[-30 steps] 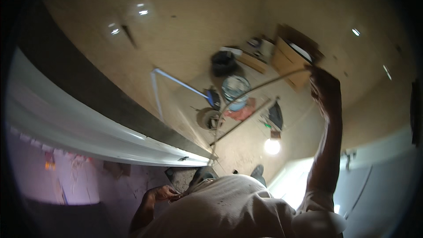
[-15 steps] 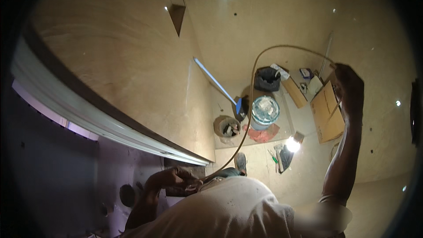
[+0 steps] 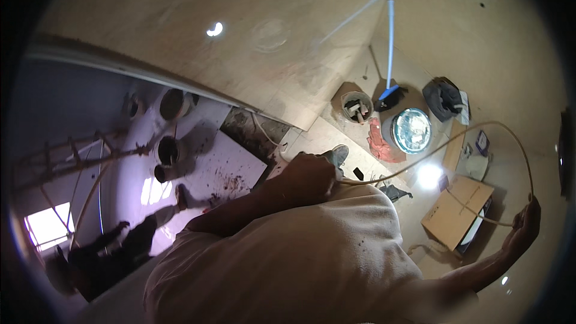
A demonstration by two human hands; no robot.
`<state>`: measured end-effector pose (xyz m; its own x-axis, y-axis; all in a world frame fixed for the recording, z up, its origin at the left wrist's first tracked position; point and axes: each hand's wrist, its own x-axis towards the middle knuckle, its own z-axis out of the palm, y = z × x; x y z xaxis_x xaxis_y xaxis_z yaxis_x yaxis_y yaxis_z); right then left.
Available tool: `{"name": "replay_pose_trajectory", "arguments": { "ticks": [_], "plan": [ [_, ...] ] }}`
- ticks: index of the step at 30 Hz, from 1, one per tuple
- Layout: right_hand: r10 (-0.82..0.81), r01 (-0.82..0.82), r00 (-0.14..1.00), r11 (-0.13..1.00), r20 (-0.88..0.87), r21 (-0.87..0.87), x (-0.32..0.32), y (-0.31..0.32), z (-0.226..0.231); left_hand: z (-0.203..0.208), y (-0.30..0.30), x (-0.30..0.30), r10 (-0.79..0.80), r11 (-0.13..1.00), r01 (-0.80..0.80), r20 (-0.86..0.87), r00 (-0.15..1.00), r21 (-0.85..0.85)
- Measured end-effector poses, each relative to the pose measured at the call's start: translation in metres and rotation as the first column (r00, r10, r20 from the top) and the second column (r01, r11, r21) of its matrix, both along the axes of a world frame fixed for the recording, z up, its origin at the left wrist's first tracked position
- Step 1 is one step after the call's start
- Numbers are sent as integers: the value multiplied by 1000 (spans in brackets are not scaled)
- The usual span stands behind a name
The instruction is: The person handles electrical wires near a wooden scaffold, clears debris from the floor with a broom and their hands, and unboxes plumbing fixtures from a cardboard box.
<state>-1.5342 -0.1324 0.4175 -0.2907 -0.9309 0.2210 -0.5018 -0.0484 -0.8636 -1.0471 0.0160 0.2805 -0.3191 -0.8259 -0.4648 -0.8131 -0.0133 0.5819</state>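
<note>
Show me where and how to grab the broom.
The broom is probably best gripped high on its blue handle, from the open room side: it stands head-down, slim and straight, top toward the wall. The left hand and right hand both hold the cord, so free one first.

The left hand (image 3: 312, 177) hides the stretch of cable (image 3: 498, 122) it holds; the right sleeve (image 3: 447, 300) is blurred.

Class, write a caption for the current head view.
Left hand and right hand hold a cord arching between them, with a broom, cardboard box and glowing lamp in view.
</note>
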Motion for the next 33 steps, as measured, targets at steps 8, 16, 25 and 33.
{"name": "replay_pose_trajectory", "arguments": {
  "ticks": [8,16,25,33],
  "plan": [
    [57,-54,993,998,-104,32,17,-60,-23,15,11,-30,390,893,-411,-141,910,-181],
    [193,-193,981,980,-17,-39,18,-121,-16,73,-34,-32,553,707,-679,-442,706,-199],
    [340,-290,868,938,361,-188,-7,-131,-47,105,-136,-66,458,691,-688,-602,653,-221],
    [458,-441,857,889,234,-125,-7,-114,-46,172,-204,-138,215,761,-575,-720,660,-301]
  ]
}}
